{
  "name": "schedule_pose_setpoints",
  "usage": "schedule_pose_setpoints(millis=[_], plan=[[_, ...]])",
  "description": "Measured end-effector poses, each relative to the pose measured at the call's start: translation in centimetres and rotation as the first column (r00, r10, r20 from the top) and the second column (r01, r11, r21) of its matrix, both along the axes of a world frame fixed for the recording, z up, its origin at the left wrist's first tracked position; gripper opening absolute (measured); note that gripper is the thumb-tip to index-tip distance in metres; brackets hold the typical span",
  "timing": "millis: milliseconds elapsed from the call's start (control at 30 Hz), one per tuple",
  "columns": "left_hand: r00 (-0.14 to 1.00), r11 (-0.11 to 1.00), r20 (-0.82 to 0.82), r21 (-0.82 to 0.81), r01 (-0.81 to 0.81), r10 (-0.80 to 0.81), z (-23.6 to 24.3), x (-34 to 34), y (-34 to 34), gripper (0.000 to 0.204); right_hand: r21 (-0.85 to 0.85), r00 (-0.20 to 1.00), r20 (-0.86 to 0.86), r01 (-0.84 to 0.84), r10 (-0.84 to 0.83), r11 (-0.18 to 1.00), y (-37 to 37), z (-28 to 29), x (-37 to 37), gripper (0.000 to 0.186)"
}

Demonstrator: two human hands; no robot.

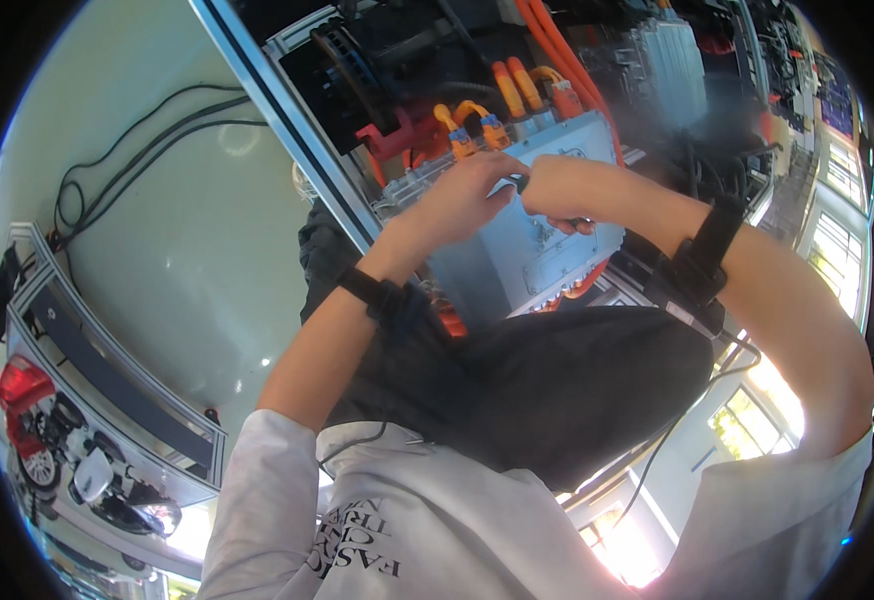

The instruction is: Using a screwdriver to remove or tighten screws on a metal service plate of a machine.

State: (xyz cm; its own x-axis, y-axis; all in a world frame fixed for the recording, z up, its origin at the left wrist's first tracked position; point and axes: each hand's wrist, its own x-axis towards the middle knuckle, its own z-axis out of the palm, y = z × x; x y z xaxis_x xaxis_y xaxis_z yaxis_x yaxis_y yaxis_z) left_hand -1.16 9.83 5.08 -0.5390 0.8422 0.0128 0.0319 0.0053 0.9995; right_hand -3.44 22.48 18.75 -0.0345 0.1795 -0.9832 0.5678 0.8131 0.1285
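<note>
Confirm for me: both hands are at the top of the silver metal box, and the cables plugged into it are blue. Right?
Not quite. The head view shows both the left hand and right hand at the top of the silver metal box, but the cables plugged into it are orange, not blue.

Both forearms reach forward, left hand [462, 195] and right hand [555, 195] meeting, fingers curled.

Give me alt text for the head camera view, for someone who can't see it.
Both hands, left hand and right hand, meet on top of a silver metal electronics housing, with a small dark tool between them. Orange cables plug into its far edge, and black wrist straps circle both forearms.
</note>
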Motion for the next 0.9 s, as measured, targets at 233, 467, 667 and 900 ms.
schedule_pose_setpoints(millis=[233, 467, 667, 900], plan=[[1.0, 0.983, 0.016, 0.181, 0.009, -0.012, -1.7, 1.0, 1.7, 0.025, 0.008, 0.589, -0.028, 0.808, -0.807, 0.589, 1.1, 0.0, 1.2, 0.022], [0.999, 0.996, -0.022, 0.087, -0.037, 0.039, -2.3, 2.2, 2.3, 0.014, 0.196, 0.294, 0.184, 0.924, -0.938, 0.328, 2.0, -0.7, 0.9, 0.017], [0.999, 0.988, -0.015, 0.152, -0.03, 0.033, -1.4, 1.7, 2.1, 0.014, 0.309, 0.762, 0.217, 0.539, -0.61, 0.784, 0.1, -0.3, -1.6, 0.017], [1.0, 0.993, 0.015, 0.119, 0.009, -0.011, -1.7, 1.2, 1.5, 0.013, 0.302, 0.932, 0.231, 0.205, -0.28, 0.931, -1.2, -1.3, -1.9, 0.023]])
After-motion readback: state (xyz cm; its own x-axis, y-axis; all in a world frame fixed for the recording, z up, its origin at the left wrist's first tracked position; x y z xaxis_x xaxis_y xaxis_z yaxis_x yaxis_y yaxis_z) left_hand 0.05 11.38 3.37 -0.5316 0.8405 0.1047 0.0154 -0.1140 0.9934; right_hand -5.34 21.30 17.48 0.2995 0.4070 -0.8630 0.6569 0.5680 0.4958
